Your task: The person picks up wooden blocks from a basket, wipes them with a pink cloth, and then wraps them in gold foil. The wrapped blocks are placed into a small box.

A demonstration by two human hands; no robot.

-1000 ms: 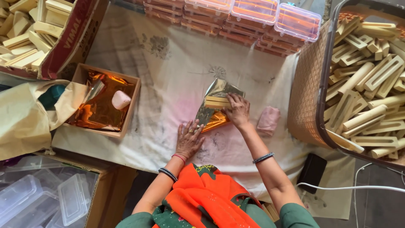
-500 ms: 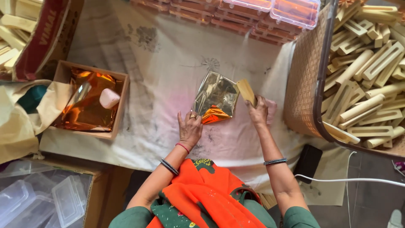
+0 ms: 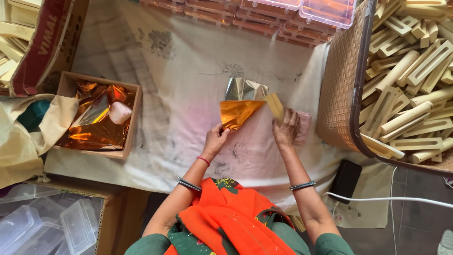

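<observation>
on the pale cloth point(image 3: 188, 85) spread over the work surface, the left hand point(image 3: 214, 140) pinches the near corner of a gold foil sheet point(image 3: 238, 111) between thumb and fingertips, closed tight on it, lifting that corner so the orange underside folds up while the shiny far part lies crumpled on the cloth. the right hand point(image 3: 286, 128) closes around one pale wooden block point(image 3: 274, 106), holding it tilted just beside the sheet's right edge; its fingers seem to rest partly on a pink pad point(image 3: 304, 126) lying under the hand, though the contact is hard to make out. one sheet and one block are in hand. to the left, a shallow cardboard tray point(image 3: 134, 120) holds more crumpled orange foil and one pink lump point(image 3: 120, 112). on the right, a woven basket point(image 3: 339, 89) is heaped with many wooden pieces, too many to count. along the far edge stand stacks of clear lidded boxes point(image 3: 325, 12). a black device point(image 3: 345, 181) lies near the right forearm, with a white cable running off beside it.
</observation>
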